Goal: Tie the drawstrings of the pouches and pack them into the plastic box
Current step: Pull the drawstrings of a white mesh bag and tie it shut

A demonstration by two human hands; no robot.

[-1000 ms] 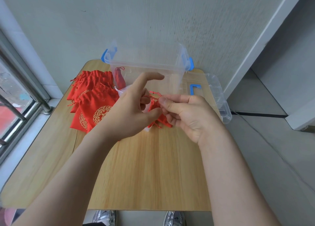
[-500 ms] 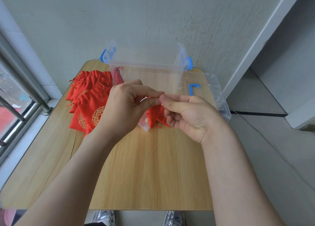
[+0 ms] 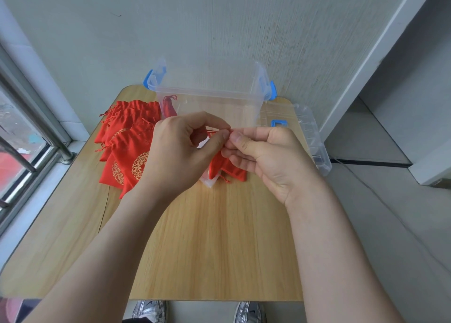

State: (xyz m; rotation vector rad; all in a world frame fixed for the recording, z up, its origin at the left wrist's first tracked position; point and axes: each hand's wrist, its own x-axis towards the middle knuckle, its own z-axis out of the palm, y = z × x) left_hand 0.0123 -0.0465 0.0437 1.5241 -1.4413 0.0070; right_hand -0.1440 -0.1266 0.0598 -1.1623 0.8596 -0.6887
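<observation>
Both hands work a small red pouch (image 3: 225, 167) held above the wooden table (image 3: 207, 237). My left hand (image 3: 180, 152) pinches its thin red drawstring (image 3: 213, 132) between thumb and forefinger. My right hand (image 3: 266, 155) pinches the same drawstring from the right, fingertips almost touching the left ones; the pouch body hangs below, partly hidden by both hands. A pile of several red pouches with gold emblems (image 3: 127, 142) lies at the left. The clear plastic box (image 3: 212, 96) with blue latches stands behind the hands, with one tied red pouch (image 3: 169, 108) inside at its left end.
The box's clear lid (image 3: 310, 137) with a blue handle lies at the table's right edge. A wall stands directly behind the box, and a window rail (image 3: 31, 127) runs along the left. My shoes (image 3: 151, 310) show below the table's front edge.
My left forefinger, raised a second ago, has curled down and now pinches the drawstring against the thumb. Both hands have closed together at the fingertips; the pouch hangs in much the same place.
</observation>
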